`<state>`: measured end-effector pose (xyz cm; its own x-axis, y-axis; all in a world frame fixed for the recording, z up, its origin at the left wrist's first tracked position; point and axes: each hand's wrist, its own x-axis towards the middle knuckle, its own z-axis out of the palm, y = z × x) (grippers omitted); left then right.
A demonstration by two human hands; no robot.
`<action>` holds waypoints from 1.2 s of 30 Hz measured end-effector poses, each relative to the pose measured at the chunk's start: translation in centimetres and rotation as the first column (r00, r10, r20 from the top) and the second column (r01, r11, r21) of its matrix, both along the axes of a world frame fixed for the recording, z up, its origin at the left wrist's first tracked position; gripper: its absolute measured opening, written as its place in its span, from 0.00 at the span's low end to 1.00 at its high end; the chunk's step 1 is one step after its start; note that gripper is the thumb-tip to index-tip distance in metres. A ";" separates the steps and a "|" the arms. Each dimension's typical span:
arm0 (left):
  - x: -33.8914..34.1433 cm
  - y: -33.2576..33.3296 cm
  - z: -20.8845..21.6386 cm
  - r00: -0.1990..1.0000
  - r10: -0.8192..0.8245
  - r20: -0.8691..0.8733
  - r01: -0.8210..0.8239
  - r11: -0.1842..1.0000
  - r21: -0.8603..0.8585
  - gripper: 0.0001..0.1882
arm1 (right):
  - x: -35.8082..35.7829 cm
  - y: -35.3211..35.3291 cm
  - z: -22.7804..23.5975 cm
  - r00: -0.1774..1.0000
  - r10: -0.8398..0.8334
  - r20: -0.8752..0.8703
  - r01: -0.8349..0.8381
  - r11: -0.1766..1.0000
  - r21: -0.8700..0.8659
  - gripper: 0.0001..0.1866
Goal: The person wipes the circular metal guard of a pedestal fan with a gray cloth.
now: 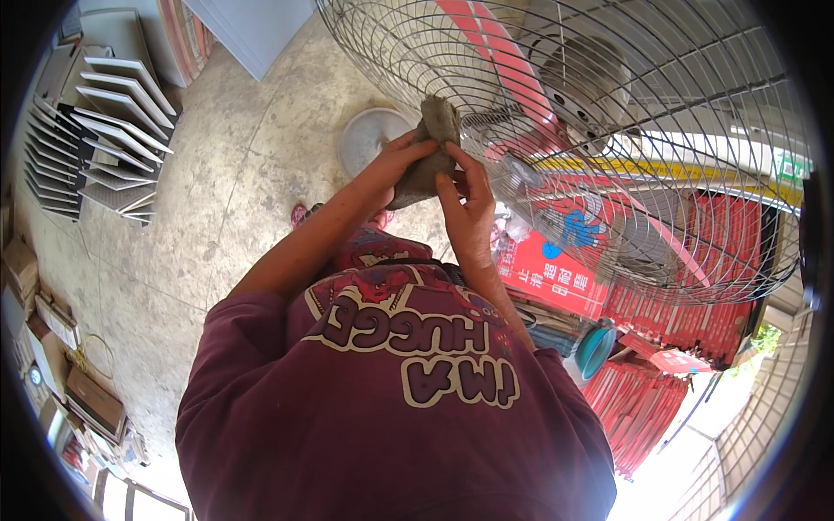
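In front of my chest I hold a folded grey-brown cloth [417,184], worn and dirty-looking, with its upper end standing up above my fingers. My left hand [400,165] is closed on the cloth's left side. On the right side my right hand [469,195] pinches it, the thumb and fingertips pressing on its surface. Just beyond and to the right, the wire guard of a large fan [643,165] with pink-red blades comes close to the cloth; whether they touch I cannot tell. Behind my left hand, a round pale metal disc [356,143] lies on the floor.
Stacked red boxes [686,278] fill the right side, with a teal basin [595,352] beside them. At the left stand display racks holding several pale tile-like panels [126,130]. Cartons [95,399] line the lower left edge. Underfoot is a stained concrete floor [234,165].
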<state>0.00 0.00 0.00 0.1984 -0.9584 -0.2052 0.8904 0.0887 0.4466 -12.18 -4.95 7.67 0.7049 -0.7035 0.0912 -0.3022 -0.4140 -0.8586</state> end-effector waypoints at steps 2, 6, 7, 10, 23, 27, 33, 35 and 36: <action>-0.3 -0.3 -0.9 0.999 -0.036 -0.010 0.036 0.999 -0.007 0.19 | -0.1 0.0 -0.3 0.999 -0.036 -0.010 0.037 0.998 0.041 0.20; -1.5 0.2 -0.7 0.997 -0.073 0.016 0.071 0.992 0.105 0.18 | -2.1 0.0 -1.9 0.997 -0.082 -0.006 0.081 0.976 0.200 0.21; -1.6 0.4 -0.4 0.997 -0.075 0.022 0.072 0.990 0.121 0.18 | -2.3 0.1 -1.7 0.997 -0.081 -0.012 0.082 0.978 0.189 0.21; -1.6 0.6 -0.3 0.996 -0.080 0.038 0.076 0.992 0.097 0.17 | -2.3 0.7 -0.3 0.998 -0.060 -0.026 0.063 0.990 0.129 0.20; -2.2 -1.3 -0.7 0.962 -0.231 0.147 0.212 0.969 0.129 0.20 | -3.9 -0.2 -1.7 0.976 -0.216 -0.003 0.210 0.945 0.252 0.19; -2.5 -0.6 -0.9 0.955 -0.219 0.202 0.203 0.975 0.093 0.19 | -4.1 0.7 -0.5 0.982 -0.183 -0.037 0.187 0.962 0.200 0.18; -2.4 -1.3 0.3 0.923 -0.141 0.358 0.180 0.981 -0.078 0.19 | -4.4 0.7 0.6 0.978 -0.207 0.005 0.206 0.978 0.021 0.15; -2.5 -2.0 0.6 0.909 -0.151 0.388 0.188 0.981 -0.058 0.19 | -4.5 0.4 0.1 0.963 -0.268 0.019 0.266 0.961 0.080 0.15; -2.7 -2.2 0.5 0.914 -0.165 0.370 0.191 0.981 -0.034 0.19 | -4.6 0.2 -0.2 0.964 -0.263 0.031 0.258 0.960 0.111 0.18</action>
